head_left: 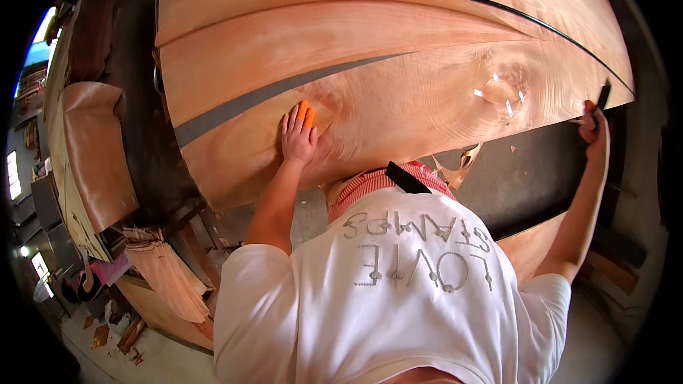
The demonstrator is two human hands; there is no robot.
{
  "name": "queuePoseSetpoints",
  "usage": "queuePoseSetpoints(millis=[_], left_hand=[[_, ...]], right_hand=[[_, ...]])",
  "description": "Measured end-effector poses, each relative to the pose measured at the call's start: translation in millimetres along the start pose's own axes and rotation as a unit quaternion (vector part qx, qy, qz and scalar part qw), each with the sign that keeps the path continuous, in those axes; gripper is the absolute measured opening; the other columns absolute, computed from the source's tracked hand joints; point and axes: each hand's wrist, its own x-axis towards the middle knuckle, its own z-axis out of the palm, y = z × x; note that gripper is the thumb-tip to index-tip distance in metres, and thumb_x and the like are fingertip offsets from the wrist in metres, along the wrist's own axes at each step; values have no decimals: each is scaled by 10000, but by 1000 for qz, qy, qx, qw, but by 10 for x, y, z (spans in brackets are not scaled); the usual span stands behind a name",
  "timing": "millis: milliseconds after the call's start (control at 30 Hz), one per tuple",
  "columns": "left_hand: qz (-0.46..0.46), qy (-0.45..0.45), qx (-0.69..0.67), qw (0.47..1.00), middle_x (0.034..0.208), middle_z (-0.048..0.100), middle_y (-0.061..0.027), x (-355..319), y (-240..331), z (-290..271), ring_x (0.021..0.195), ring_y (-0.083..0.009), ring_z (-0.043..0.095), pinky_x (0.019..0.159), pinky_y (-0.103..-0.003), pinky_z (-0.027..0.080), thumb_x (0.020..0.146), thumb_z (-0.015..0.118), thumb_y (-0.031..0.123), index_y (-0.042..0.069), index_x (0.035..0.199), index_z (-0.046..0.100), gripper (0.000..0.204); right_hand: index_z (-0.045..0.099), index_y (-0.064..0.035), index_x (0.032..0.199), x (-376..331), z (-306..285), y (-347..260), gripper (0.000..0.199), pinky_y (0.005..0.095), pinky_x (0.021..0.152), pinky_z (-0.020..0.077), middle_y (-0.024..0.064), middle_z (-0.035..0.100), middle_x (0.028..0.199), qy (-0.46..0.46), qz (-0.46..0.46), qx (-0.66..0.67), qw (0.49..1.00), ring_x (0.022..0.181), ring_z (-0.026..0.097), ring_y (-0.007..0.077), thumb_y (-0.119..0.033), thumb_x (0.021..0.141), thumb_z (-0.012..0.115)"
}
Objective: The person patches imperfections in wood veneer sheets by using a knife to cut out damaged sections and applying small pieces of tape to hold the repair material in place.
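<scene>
My left hand [299, 136] lies flat on a thin reddish-tan wood veneer sheet [398, 107], fingers stretched out, with orange covers on two fingertips. Beneath that palm the sheet shows a swirling grain. At the far right, my right hand [592, 122] is closed around a slim black tool [605, 94], held by the sheet's right corner; its exact kind is unclear. A second veneer sheet [299, 25] lies beyond the first, rippled and partly overlapping it. Between the two, a narrow wedge of grey tabletop [263, 92] shows at the left.
More grey tabletop [533, 171] shows on the near right, with a torn veneer scrap [461, 167] by my waist. To the left hang a curled brown sheet [99, 149] and a bundle of veneer strips [167, 270]. Wood offcuts [131, 334] lie on the floor.
</scene>
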Motion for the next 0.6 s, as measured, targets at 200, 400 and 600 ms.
queuePoseSetpoints(millis=[200, 400, 600], left_hand=[[11, 11, -13, 1000, 1393, 366, -111, 34, 4, -8, 1293, -268, 328, 1065, -456, 221, 847, 492, 246, 68, 1278, 458, 468], [16, 22, -34, 999, 1394, 364, -110, 21, -32, -4, 1294, -266, 327, 1062, -455, 224, 855, 493, 257, 66, 1276, 461, 463], [25, 45, -48, 998, 1383, 377, -113, -8, -95, 29, 1291, -263, 333, 1059, -456, 227, 859, 502, 255, 83, 1250, 496, 428]], right_hand=[[563, 12, 979, -747, 1114, 664, 259, 180, 400, 176, -46, 398, 572, -121, 9, -52, 991, 422, 283, 23, -220, 872, 520], [547, -21, 865, -1084, 2335, 1432, 180, 200, 415, 217, -28, 431, 572, -272, 124, -65, 952, 454, 330, 41, -195, 837, 586], [521, -34, 969, -1002, 3599, 2204, 142, 186, 392, 196, -22, 470, 670, -342, 278, 63, 895, 444, 285, 17, -159, 902, 526]])
